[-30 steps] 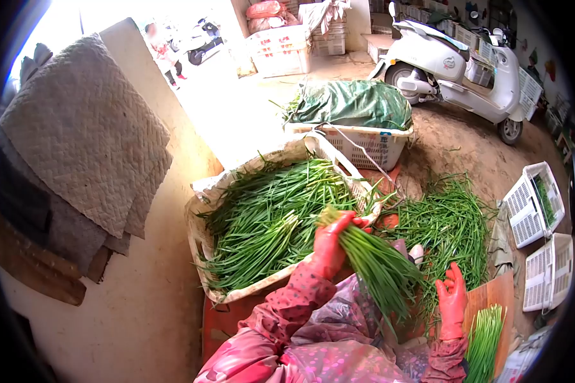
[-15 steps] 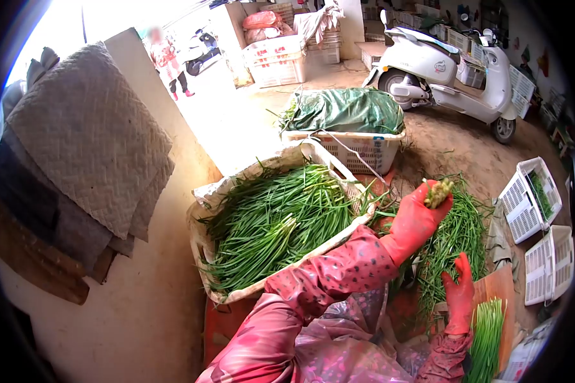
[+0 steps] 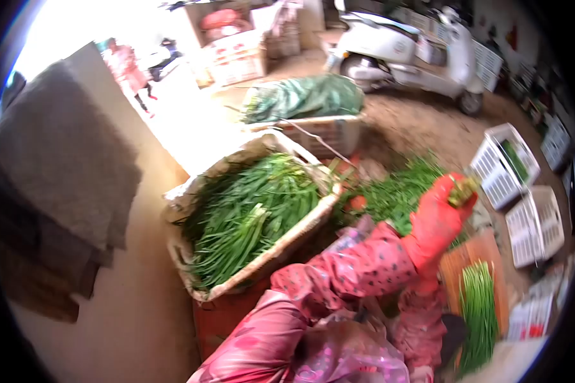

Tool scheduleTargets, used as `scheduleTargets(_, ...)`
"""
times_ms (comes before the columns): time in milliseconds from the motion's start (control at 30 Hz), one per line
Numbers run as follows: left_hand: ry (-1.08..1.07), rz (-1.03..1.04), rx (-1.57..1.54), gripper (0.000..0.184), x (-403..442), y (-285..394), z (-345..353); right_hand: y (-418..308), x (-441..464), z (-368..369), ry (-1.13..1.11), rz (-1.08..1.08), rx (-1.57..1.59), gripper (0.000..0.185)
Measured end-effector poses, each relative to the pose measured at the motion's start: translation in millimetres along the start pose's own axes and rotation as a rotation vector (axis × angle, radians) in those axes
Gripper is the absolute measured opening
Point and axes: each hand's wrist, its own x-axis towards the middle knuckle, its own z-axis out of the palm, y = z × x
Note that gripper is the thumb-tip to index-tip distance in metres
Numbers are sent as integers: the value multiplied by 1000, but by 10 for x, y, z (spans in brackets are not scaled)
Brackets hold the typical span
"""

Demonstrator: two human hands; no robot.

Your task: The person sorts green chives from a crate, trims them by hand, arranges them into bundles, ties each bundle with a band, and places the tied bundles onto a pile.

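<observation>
We are gripping, with the red-gloved left hand [image 3: 437, 220], a bunch of greens [image 3: 463, 191]; the fingers are wrapping around it, and its pale cut ends are showing beyond the glove. We are holding this bunch in front of the body, above and beside the wooden board [image 3: 452, 268]. The right hand [image 3: 426, 282] is lying mostly hidden behind the left wrist, so we are unable to tell whether its grip is wide, narrow or holding anything. The left spotted sleeve [image 3: 358, 265] is reaching across the front of the body.

On the board, we are finding a second bundle [image 3: 478, 306] of long green stalks lying side by side. Beyond the left forearm, a loose green heap [image 3: 393, 198] is spreading over the ground. To the left, a lined basket [image 3: 297, 237] is holding many long leaves [image 3: 255, 198], and behind it a green cover [image 3: 306, 99] is lying over another basket [image 3: 338, 134]. At the right, we are noting two white crates, an upper crate [image 3: 489, 159] and a lower crate [image 3: 533, 226]; farther back, a white scooter [image 3: 396, 54] is standing.
</observation>
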Motion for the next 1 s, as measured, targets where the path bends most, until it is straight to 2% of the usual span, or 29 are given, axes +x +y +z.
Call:
scheduleTargets(33,14,-71,-61,22,10,40,41,-99,40,12,40,-71,-31,61)
scheduleTargets(133,-152,-58,-34,13,145,380,110,-321,212,-74,159,-287,-194,60)
scheduleTargets(167,-177,-144,-56,14,139,469,161,-413,274,-177,210,-303,-272,47)
scheduleTargets(233,-235,-108,-148,19,137,495,346,-668,344,-483,246,-461,-540,39)
scheduleTargets(267,-333,-29,-144,20,126,415,418,-737,365,-751,286,-441,-603,39)
scheduleTargets(300,-324,-210,-317,21,97,400,545,-801,365,-988,247,-461,-723,36)
scheduleTargets(400,-499,-258,-351,35,-64,148,833,-1028,314,-1819,189,-479,-1075,36)
scheduleTargets(467,-629,-319,-338,51,-171,-158,900,-1222,145,-2437,245,-350,-1239,41)
scheduleTargets(500,-663,-356,-241,48,-237,-257,943,-1341,32,-2696,293,-268,-1336,42)
scheduleTargets(533,-680,-371,-108,47,-318,-409,949,-1355,-68,-3028,310,-344,-1435,40)
scheduleTargets(633,-797,-338,252,42,-664,-1288,709,-1420,-470,-3603,306,42,-1501,37)
scheduleTargets(667,-897,-210,400,39,-815,-1511,599,-1358,-609,-3764,314,57,-1507,37)
scheduleTargets(700,-992,-75,545,37,-966,-1688,501,-1254,-749,-3926,306,204,-1536,36)
scheduleTargets(733,-1068,-101,581,35,-1111,-1841,443,-1151,-870,-4057,297,355,-1560,36)
scheduleTargets(767,-1144,-131,617,32,-1252,-1978,421,-1069,-971,-4153,299,376,-1563,36)
scheduleTargets(833,-1187,110,661,29,-1459,-2241,467,-889,-1098,-4295,302,592,-1519,35)
scheduleTargets(900,-1257,140,677,33,-1492,-2474,518,-693,-1202,-4390,300,593,-1486,36)
scheduleTargets(967,-1452,581,810,43,-1510,-2721,586,-526,-1227,-4481,242,709,-1477,38)
scheduleTargets(1000,-1629,602,1059,50,-1588,-2854,524,-452,-1213,-4492,232,737,-1461,41)
